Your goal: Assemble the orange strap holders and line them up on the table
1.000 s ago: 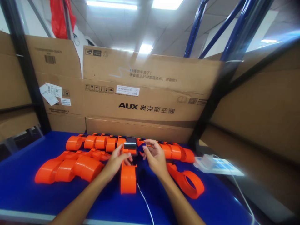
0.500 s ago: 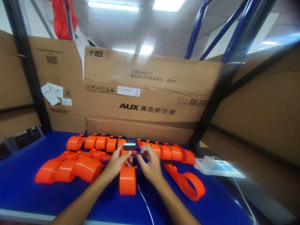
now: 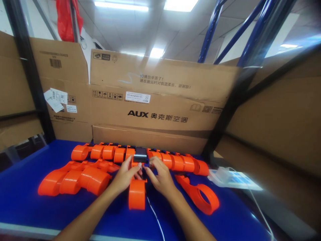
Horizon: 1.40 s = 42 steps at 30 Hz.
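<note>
Between my hands is an orange tape dispenser, its ring-shaped body [image 3: 137, 194] toward me and a black flap with a pale toothed edge [image 3: 140, 157] at its far end. My left hand [image 3: 126, 172] grips the left side of that far end, thumb on top. From the right, my right hand [image 3: 159, 172] pinches a small dark blue part [image 3: 145, 165] at the dispenser's side. The fingers partly hide this blue part. A thin white cord [image 3: 155, 216] runs from beneath the dispenser toward the front edge.
Similar orange dispensers [image 3: 108, 152] line the back of the blue table [image 3: 20, 177]. More orange dispensers [image 3: 94, 180] lie at left; one single dispenser [image 3: 207, 199] lies at right. A cardboard sheet [image 3: 160, 100] stands behind. White and blue packets [image 3: 233, 179] lie at the right edge.
The held dispenser has shifted slightly right, and its black flap shows a little more. My right fingers have moved slightly at the blue part; both hands keep their hold.
</note>
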### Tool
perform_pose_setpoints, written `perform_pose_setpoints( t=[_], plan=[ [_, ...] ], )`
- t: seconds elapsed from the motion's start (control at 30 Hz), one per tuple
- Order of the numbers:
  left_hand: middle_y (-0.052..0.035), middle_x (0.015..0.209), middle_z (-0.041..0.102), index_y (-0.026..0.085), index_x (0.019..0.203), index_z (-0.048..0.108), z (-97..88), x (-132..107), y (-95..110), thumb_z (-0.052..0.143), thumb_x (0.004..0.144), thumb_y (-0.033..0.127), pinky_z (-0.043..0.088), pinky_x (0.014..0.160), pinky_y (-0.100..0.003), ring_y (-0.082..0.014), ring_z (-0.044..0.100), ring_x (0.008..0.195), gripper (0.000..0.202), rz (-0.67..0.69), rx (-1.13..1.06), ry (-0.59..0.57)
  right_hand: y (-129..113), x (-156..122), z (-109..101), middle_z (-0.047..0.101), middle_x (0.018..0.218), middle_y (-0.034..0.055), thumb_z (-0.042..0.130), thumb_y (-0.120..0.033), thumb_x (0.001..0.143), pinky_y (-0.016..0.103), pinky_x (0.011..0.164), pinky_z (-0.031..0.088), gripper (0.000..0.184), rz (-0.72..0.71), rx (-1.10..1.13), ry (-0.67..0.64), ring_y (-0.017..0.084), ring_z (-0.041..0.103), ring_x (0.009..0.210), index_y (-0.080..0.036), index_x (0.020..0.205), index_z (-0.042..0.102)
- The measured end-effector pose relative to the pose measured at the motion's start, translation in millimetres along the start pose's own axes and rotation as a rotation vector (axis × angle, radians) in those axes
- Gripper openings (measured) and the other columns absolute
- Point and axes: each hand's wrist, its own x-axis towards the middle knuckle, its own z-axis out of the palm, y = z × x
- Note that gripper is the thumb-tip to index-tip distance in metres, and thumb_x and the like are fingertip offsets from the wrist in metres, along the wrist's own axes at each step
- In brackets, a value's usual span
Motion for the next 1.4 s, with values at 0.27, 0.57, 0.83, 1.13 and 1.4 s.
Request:
perform_pose_setpoints(
  t=[0.27, 0.57, 0.83, 1.13, 1.4],
  plan=[
    [0.0001, 0.070, 0.064, 0.016, 0.102, 0.060, 0.4, 0.6, 4.1, 0.074, 0.078, 0.047, 0.052, 0.058, -0.024, -0.0132, 0.063, 0.056, 0.042, -0.014, -0.049, -0.001, -9.4, 3.2, -6.4, 0.052, 0.086, 0.0034, 0.055, -0.027, 0.094, 0.031, 0.070, 0.043, 0.016, 0.033, 0.121, -0.032, 0.018, 0.049, 0.077, -0.022, 0.082, 0.047],
    [-0.0027, 0.067, 0.072, 0.025, 0.155, 0.023, -1.9, -7.2, 11.1, 0.075, 0.080, 0.040, 0.050, 0.056, -0.026, -0.0203, 0.070, 0.055, 0.092, -0.160, -0.268, -0.171, -13.5, 8.8, -4.5, 0.062, 0.099, 0.0058, 0.045, -0.057, 0.094, 0.038, 0.084, 0.050, 0.043, 0.397, 0.642, -0.027, 0.024, 0.061, 0.091, -0.028, 0.126, 0.046],
    [-0.0142, 0.124, 0.065, 0.028, 0.145, 0.043, 6.3, -10.7, 15.4, 0.088, 0.066, 0.020, 0.057, 0.082, -0.038, -0.0257, 0.073, 0.092, 0.091, -0.156, -0.232, -0.273, -10.5, 8.7, -4.0, 0.061, 0.097, 0.0049, 0.059, -0.058, 0.087, 0.034, 0.077, 0.050, 0.042, 0.426, 0.786, -0.028, 0.022, 0.061, 0.087, -0.027, 0.114, 0.047],
    [-0.0120, 0.116, 0.070, 0.018, 0.121, 0.066, 5.5, -7.2, 12.2, 0.080, 0.075, 0.035, 0.056, 0.078, -0.032, -0.0237, 0.068, 0.096, 0.051, -0.080, -0.164, -0.117, -5.8, 6.0, 8.3, 0.048, 0.085, -0.0013, 0.065, -0.057, 0.085, 0.026, 0.064, 0.045, 0.041, 0.376, 0.671, -0.008, 0.015, 0.048, 0.072, -0.026, 0.093, 0.039],
    [-0.0139, 0.105, 0.073, 0.017, 0.121, 0.063, 2.6, -5.0, 10.2, 0.078, 0.075, 0.043, 0.058, 0.070, -0.037, -0.0271, 0.073, 0.082, 0.055, -0.174, -0.233, -0.148, 0.1, 10.6, -13.5, 0.052, 0.077, -0.0016, 0.050, -0.053, 0.095, 0.026, 0.060, 0.042, 0.030, 0.369, 0.562, -0.130, 0.014, 0.047, 0.065, -0.023, 0.094, 0.048]
  ],
)
